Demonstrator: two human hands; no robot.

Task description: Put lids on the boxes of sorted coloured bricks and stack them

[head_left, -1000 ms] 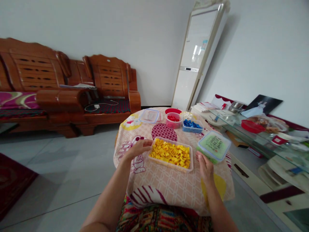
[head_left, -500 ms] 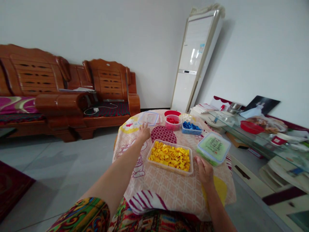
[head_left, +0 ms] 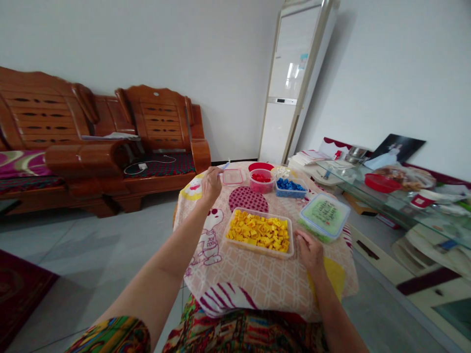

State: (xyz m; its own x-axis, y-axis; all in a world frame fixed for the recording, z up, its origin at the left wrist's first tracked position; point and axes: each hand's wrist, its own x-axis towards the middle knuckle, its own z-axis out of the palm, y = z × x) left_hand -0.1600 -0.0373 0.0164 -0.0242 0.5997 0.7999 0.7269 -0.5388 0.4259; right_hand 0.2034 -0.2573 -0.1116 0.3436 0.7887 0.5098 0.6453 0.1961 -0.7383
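My left hand is closed on a clear lid with a blue rim, tilted up and seen nearly edge-on at the far left of the table. Below and right of it, a pink-rimmed lid lies flat on the cloth. A clear box of yellow building blocks stands in the middle without a cover. Beside its right end rests my right hand, fingers curled together; whether they touch the box or hold anything small cannot be made out.
Behind stand a tub of red blocks, a box of blue blocks and some white pieces. A lidded box with green contents sits at right. Beyond it is a cluttered glass table; wooden chairs stand at left.
My left hand has taken the blue-rimmed lid off the cloth, tipping it up and moving left. That uncovers the pink-rimmed lid. My right hand stays beside the yellow blocks' box, fingers more curled.
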